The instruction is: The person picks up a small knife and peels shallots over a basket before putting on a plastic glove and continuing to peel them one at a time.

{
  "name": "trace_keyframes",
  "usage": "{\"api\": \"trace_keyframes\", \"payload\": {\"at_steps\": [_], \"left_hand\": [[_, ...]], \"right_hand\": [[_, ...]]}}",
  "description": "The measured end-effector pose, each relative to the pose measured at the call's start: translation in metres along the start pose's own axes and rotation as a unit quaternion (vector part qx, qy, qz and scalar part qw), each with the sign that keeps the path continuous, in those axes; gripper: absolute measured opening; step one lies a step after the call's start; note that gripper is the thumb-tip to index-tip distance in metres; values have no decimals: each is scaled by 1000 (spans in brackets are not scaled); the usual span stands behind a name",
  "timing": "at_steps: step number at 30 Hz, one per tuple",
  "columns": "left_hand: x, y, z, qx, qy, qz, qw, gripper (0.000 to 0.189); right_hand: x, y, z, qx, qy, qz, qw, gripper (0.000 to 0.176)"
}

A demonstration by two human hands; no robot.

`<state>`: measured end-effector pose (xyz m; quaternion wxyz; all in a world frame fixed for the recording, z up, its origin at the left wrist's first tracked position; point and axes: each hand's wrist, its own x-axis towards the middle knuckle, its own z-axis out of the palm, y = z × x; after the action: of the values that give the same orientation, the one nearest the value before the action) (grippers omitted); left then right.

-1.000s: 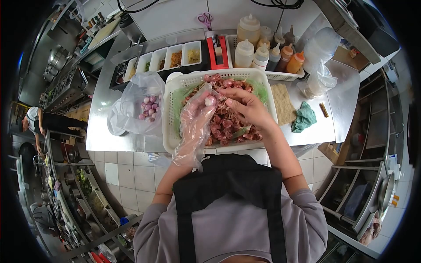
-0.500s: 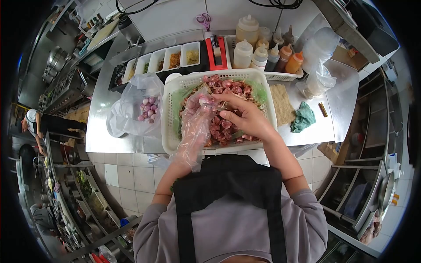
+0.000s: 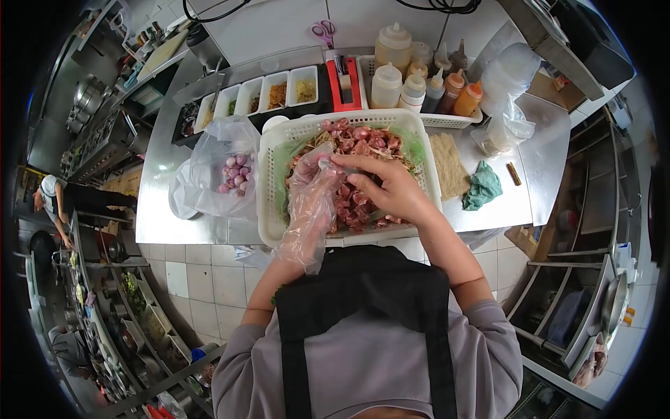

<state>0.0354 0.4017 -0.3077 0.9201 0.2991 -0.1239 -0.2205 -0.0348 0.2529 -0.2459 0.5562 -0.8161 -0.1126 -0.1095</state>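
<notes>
My left hand (image 3: 312, 188), in a clear plastic glove, is closed around a shallot (image 3: 324, 162) above a white basket (image 3: 266, 223). My right hand (image 3: 391, 185), bare, meets it from the right, index finger and thumb at the shallot. It grips what looks like a small knife, now mostly hidden by the fingers. Beneath both hands, the basket holds reddish shallots (image 3: 359, 134) and loose skins, over a green plastic liner (image 3: 408, 143). Left of the basket, an open clear bag (image 3: 209, 150) contains peeled purple-white shallots (image 3: 236, 173).
Behind the basket stand condiment tubs (image 3: 278, 91), a red tape dispenser (image 3: 345, 84) and squeeze bottles (image 3: 386, 87). A brown mat (image 3: 450, 167), a green cloth (image 3: 483, 186) and a tied plastic bag (image 3: 508, 126) lie at right. Another person (image 3: 56, 199) stands far left.
The right hand's fingers have closed in on the shallot, shifting slightly left. A thin grey blade-like edge seen earlier between the hands is now covered. The left hand stays nearly in place.
</notes>
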Motion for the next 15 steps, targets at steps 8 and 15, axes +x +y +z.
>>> {"api": "trace_keyframes", "payload": {"at_steps": [8, 15], "left_hand": [[-6, 4, 23, 52, 35, -7, 998, 38], [-10, 11, 18, 52, 12, -70, 996, 39]], "right_hand": [[3, 15, -6, 106, 30, 10, 994, 30], [1, 12, -11, 115, 57, 62, 990, 31]]}}
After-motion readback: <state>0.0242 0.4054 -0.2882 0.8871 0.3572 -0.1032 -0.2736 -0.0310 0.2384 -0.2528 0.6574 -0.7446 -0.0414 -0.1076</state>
